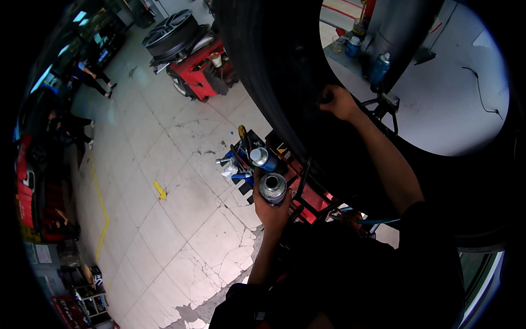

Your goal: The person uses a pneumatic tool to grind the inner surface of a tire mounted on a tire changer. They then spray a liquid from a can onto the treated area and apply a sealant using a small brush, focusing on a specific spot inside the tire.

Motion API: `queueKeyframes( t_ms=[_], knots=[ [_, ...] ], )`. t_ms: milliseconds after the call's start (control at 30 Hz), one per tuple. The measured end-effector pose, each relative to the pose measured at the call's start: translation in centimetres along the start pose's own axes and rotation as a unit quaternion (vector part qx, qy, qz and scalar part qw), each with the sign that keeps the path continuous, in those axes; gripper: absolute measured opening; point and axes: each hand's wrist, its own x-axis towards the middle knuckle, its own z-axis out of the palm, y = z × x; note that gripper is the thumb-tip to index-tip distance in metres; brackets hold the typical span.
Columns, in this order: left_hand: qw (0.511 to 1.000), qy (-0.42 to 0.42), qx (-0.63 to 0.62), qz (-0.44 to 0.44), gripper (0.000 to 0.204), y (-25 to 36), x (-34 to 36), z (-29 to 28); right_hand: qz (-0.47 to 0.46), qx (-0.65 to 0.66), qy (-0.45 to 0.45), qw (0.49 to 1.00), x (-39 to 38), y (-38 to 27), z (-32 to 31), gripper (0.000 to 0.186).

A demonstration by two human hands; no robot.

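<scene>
My left hand is wrapped round an open-topped metal can, held upright low in the middle of the view. Just beyond it stands a second can, blue with a pale cap. My right hand reaches into a big black tyre and is closed close to the dark inner surface. Something small and dark shows at its fingers, too dim to name. Much of the tyre is lost in shadow.
A red machine carries a wheel on the far left. Tools crowd a red stand under the tyre. Through the tyre's opening a blue spray can shows. Other people are at the far left.
</scene>
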Motion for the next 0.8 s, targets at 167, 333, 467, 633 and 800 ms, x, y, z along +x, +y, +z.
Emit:
queueKeyframes(
  t_ms=[167, 333, 467, 633, 800],
  knots=[
    [1.000, 0.006, 0.002, -0.004, 0.078, -0.4, -0.4, 0.2, -0.033, -0.015, -0.012, 0.999, 0.4, -0.3, -0.8, 0.035],
    [1.000, 0.002, -0.012, -0.004, 0.077, 0.0, -0.3, 0.3, 0.002, -0.037, 0.055, 0.998, 0.4, -0.2, -0.5, 0.036],
    [1.000, 0.006, -0.002, 0.007, 0.076, -0.1, -0.1, 0.2, 0.100, -0.106, 0.048, 0.988, -0.6, -0.6, -0.8, 0.037],
    [1.000, 0.009, -0.011, 0.013, 0.075, 0.6, 0.5, -0.3, -0.032, -0.063, -0.009, 0.997, -0.8, -1.0, -0.8, 0.038],
    [1.000, -0.003, 0.007, -0.001, 0.077, 0.1, -0.2, -0.4, 0.048, -0.020, 0.109, 0.993, 0.0, -1.8, -0.5, 0.035]
  ],
)
